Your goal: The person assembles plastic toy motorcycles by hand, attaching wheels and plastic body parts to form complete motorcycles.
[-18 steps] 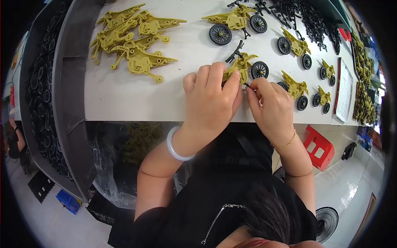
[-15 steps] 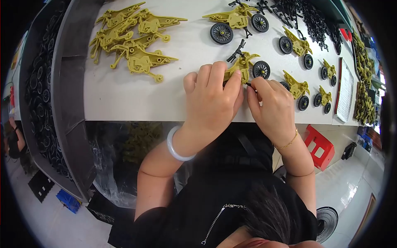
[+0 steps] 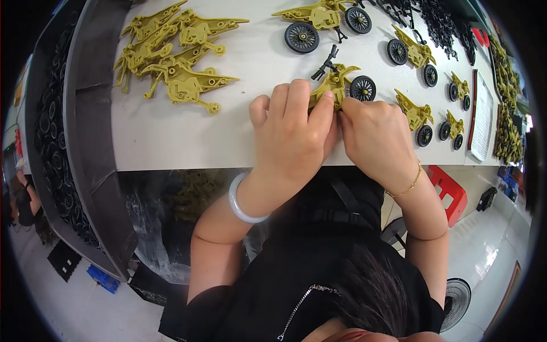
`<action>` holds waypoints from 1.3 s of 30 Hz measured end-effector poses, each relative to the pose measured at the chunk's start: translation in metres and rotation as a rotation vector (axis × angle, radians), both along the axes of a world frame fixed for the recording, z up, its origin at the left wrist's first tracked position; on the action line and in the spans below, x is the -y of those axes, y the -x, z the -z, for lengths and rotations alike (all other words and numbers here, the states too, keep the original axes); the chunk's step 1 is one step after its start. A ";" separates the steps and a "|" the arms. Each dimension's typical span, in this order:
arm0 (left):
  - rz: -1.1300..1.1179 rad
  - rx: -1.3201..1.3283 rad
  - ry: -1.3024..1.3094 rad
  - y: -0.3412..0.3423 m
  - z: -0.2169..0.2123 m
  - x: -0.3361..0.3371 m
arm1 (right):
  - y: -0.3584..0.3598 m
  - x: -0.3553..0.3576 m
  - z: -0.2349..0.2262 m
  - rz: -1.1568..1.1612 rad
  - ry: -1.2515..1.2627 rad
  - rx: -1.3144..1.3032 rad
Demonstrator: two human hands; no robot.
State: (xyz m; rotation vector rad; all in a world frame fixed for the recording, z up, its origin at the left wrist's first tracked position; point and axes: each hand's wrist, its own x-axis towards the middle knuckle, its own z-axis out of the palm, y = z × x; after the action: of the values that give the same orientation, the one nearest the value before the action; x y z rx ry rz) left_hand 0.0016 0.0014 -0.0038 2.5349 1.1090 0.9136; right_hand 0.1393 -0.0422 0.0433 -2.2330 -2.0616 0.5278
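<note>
My left hand [image 3: 293, 128] is closed around the rear part of an olive-yellow toy motorcycle [image 3: 336, 85] above the table's front side. A black spoked wheel [image 3: 363, 88] sits at its right end, and black handlebars [image 3: 326, 64] stick up from it. My right hand [image 3: 380, 132] is bent into a pinch against the toy's lower edge; its fingertips and whatever is between them are hidden. My left fingers cover the toy's rear end. Just beyond lies another toy motorcycle [image 3: 320, 17] with two black wheels.
On the white table [image 3: 171, 139], several bare yellow bodies [image 3: 191, 82] lie at the left. Several wheeled toys [image 3: 416, 111] stand at the right. Black small parts [image 3: 441, 28] are heaped at the far right. A grey bin [image 3: 57, 137] of black wheels borders the left side.
My right fingers have moved in against the toy's underside, and a small dark piece seen at their tips earlier is now hidden. The view has shifted slightly.
</note>
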 end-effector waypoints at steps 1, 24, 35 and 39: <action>0.012 -0.001 -0.003 -0.001 -0.002 0.000 | 0.001 -0.001 -0.003 0.012 -0.003 -0.001; 0.126 -0.080 0.058 -0.068 -0.076 -0.005 | -0.216 -0.065 -0.025 0.272 -0.153 -0.007; 0.253 -0.288 -0.031 -0.174 -0.027 -0.031 | -0.245 -0.073 -0.015 0.092 0.088 -0.447; 0.232 -0.156 -0.025 -0.168 -0.025 -0.021 | -0.247 -0.061 -0.009 0.021 0.197 -0.790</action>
State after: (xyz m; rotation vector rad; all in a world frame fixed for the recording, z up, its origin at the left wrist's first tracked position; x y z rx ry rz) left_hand 0.1701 0.0227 0.0211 2.7216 0.8221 0.6851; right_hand 0.3867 0.0191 0.0519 -1.6873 -1.6043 1.3833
